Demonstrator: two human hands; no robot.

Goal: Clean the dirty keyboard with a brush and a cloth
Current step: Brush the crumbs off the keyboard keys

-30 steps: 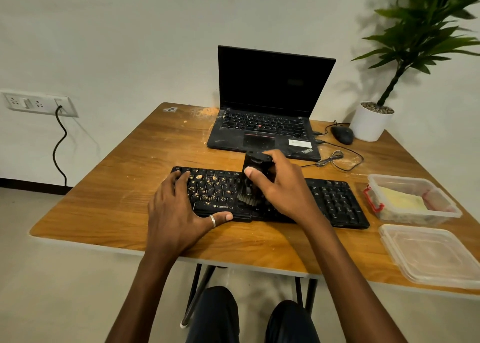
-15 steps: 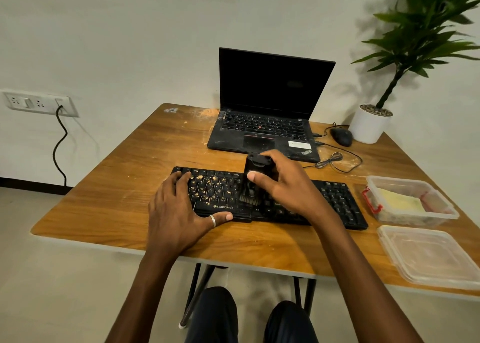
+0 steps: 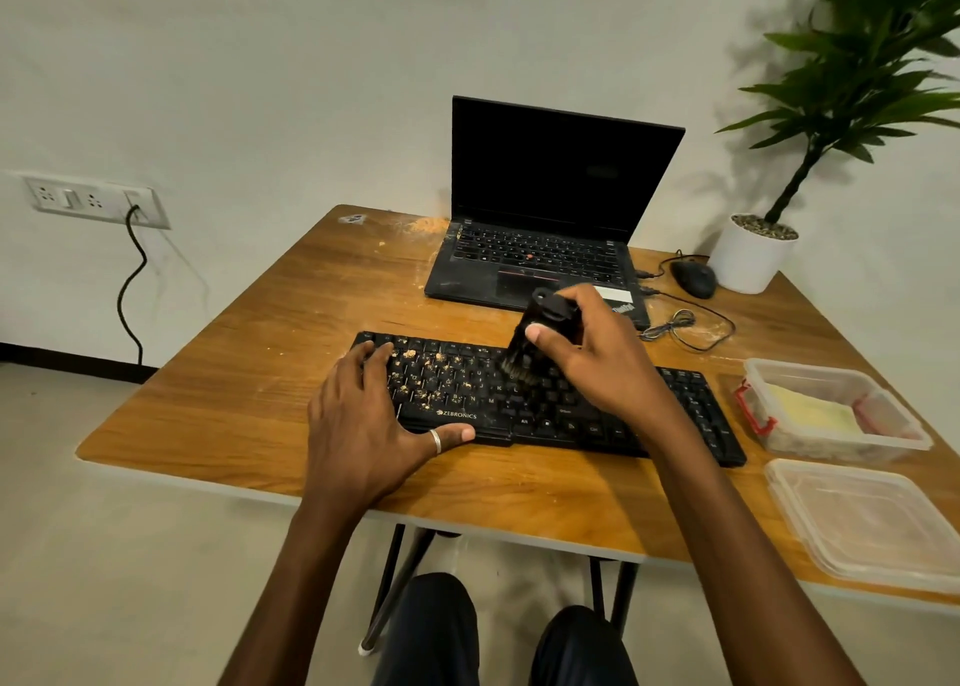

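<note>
While left hand (image 3: 363,425) steadies keyboard (image 3: 597,415), right hand (image 3: 597,358) grips brush (image 3: 540,327).

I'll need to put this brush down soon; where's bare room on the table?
Widest bare patch: the table left of the keyboard and laptop, to its left edge; crumbs dust its far corner. A narrower strip runs before the keyboard. The right side is crowded: two plastic boxes, mouse, cable, plant pot.

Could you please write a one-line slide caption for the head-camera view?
Right hand holds a black brush on the crumb-strewn keyboard while the left hand rests on its left end.
</note>
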